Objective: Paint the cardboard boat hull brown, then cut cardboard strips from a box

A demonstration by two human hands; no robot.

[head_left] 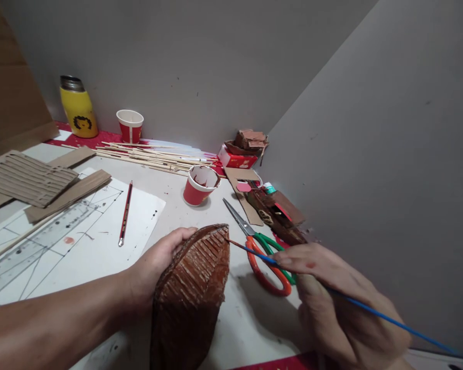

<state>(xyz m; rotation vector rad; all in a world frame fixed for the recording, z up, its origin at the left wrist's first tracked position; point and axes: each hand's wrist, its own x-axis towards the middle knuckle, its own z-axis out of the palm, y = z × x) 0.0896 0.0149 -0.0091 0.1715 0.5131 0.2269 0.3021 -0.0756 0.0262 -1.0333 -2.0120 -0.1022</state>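
Observation:
A brown model boat hull (pixel 193 277) with a ribbed inside is held up at the lower middle, its pointed end facing away from me. My left hand (pixel 154 267) grips its left side, the fingers partly hidden behind it. Between the fingers of my right hand (pixel 339 298) is a thin blue paintbrush (pixel 268 258), its tip touching the hull near the point. Behind the brush lie scissors (pixel 254 241) with one orange and one green handle. A red paper cup (pixel 200 186) with brown paint smears inside stands just beyond the hull.
Thin wooden sticks (pixel 150 156) lie along the back, near another paper cup (pixel 130 127) and a yellow bottle (pixel 79 110). Cardboard pieces (pixel 31 177), a clear ruler (pixel 42 246) and a pencil (pixel 126 213) rest on drawn paper at left. Brown model pieces (pixel 281 213) line the right wall.

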